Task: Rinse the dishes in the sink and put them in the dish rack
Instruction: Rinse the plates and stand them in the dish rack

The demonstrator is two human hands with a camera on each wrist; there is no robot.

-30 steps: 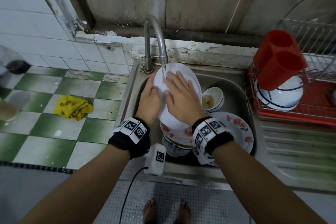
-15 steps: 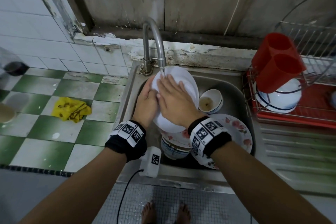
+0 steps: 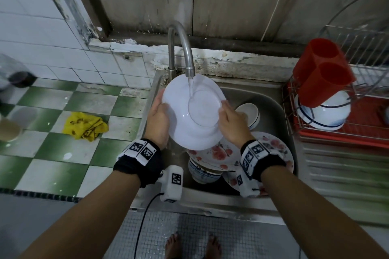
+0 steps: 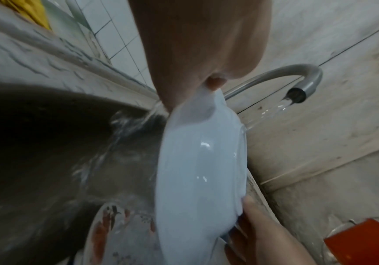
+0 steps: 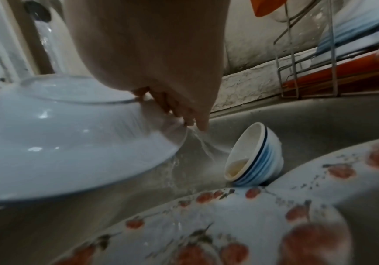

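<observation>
A white plate [image 3: 189, 120] is held underside up over the sink [image 3: 271, 99], its foot ring facing me. Water from the tap [image 3: 185, 52] runs onto that ring. My left hand [image 3: 159, 115] grips the plate's left rim and my right hand [image 3: 230, 121] grips its right rim. In the left wrist view the plate [image 4: 197, 170] stands edge-on below the left hand [image 4: 195, 44]. The right wrist view shows water spilling off the plate [image 5: 59, 139] past my right hand [image 5: 152, 53]. Below lie floral plates [image 3: 219, 153] and a small bowl [image 3: 250, 114].
At the right stands a wire dish rack [image 3: 357, 132] on a red tray, holding red cups [image 3: 322, 78] and a white blue-ringed bowl [image 3: 324, 115]. A yellow cloth [image 3: 85, 125] lies on the green-and-white tiled counter at the left. The small bowl [image 5: 254, 152] leans tilted against a floral plate [image 5: 229, 224].
My right hand has slid off the plate's face to its right rim. The plate's underside is now uncovered under the stream. The left hand keeps its hold on the left rim.
</observation>
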